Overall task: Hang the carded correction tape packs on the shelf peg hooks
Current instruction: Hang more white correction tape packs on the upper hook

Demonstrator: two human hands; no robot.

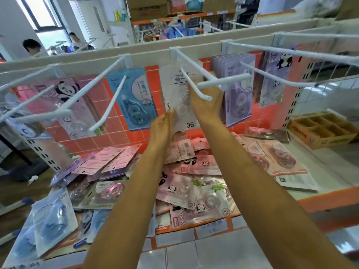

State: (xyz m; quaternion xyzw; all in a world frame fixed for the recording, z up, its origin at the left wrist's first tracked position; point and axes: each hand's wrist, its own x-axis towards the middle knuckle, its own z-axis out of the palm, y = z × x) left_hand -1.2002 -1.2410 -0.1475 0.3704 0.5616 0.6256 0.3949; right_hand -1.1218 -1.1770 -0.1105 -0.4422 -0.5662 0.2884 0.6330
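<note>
A clear white-carded correction tape pack (pixel 177 90) marked 36 hangs at the back of the middle white peg hook (pixel 194 74). My left hand (pixel 163 127) pinches its lower left edge. My right hand (pixel 206 105) grips its right side, just under the hook's front tip. A blue pack (pixel 134 100) hangs on the hook to the left. Purple packs (pixel 238 90) hang on the hook to the right. Pink panda packs (pixel 64 101) hang at the far left.
Several loose packs (pixel 186 183) lie heaped on the shelf below, pink in the middle, blue ones (pixel 48 224) at the left. A compartmented cardboard box (pixel 322 129) sits at the right. Bare hooks (pixel 310 53) jut out at upper right. Two people stand beyond the shelf at upper left.
</note>
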